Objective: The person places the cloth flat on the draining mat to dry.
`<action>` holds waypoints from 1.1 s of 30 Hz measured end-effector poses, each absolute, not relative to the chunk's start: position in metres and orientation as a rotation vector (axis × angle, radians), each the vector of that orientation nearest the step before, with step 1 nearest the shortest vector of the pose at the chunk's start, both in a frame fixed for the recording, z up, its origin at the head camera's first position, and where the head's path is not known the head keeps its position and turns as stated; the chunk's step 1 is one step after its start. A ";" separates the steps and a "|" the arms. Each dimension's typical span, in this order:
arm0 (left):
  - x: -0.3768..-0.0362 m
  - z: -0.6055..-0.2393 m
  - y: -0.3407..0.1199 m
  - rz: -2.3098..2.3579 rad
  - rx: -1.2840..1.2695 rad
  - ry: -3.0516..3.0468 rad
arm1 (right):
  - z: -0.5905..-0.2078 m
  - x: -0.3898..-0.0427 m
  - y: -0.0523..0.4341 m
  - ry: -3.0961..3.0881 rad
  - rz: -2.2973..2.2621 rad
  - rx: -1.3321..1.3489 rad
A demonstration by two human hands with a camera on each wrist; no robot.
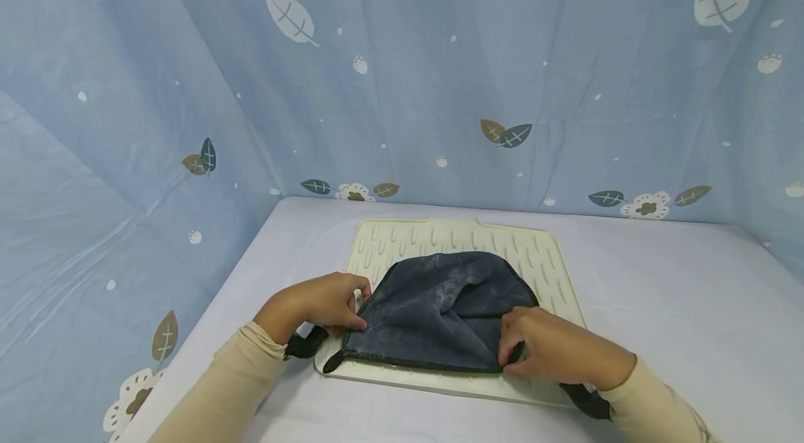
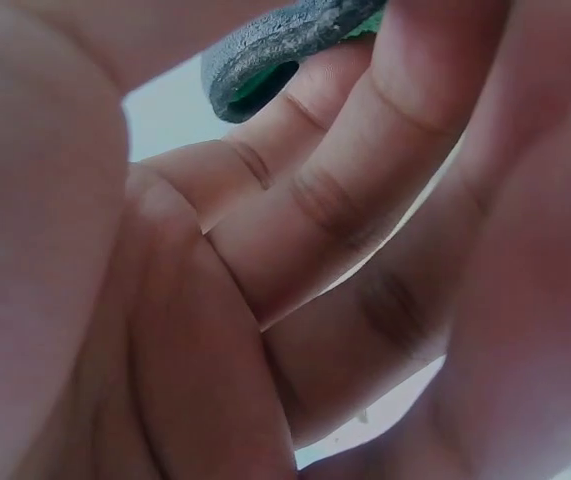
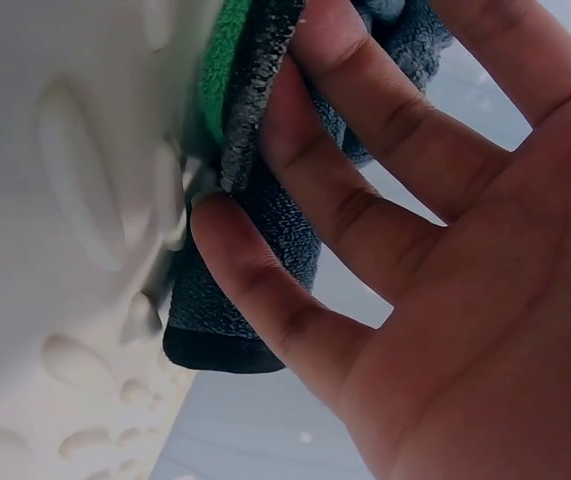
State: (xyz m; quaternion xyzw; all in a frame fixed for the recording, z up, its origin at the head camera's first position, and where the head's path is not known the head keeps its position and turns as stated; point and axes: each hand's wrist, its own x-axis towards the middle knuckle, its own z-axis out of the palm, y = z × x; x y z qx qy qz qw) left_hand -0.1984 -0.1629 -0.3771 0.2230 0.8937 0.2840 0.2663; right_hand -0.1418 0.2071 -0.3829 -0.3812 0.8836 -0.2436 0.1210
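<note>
I pinched the near left corner of the dark cloth (image 1: pixel 440 317) with my left hand (image 1: pixel 317 305), fingers curled round its edge. My right hand (image 1: pixel 553 349) gripped the near right corner. The cloth lay folded on the cream mat (image 1: pixel 402 241) on the table (image 1: pixel 678 303).

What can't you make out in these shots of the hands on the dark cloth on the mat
- Left wrist view: fingers fill the frame; only a scrap of the cloth shows.
- Right wrist view: the cloth's green underside is mostly covered.
- Head view: the right hand hides the cloth corner; the mat under the cloth is hidden.
</note>
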 end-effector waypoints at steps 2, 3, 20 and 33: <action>-0.198 -0.377 -0.163 0.765 0.607 2.413 | -0.383 -0.142 0.207 2.576 -0.717 -1.118; -0.198 -0.376 -0.163 0.762 0.607 2.414 | -0.383 -0.141 0.207 2.575 -0.716 -1.131; -0.198 -0.375 -0.163 0.749 0.626 2.428 | -0.377 -0.141 0.209 2.585 -0.765 -1.193; -0.203 -0.381 -0.153 0.818 0.659 2.628 | -0.369 -0.154 0.222 3.188 -0.606 -0.644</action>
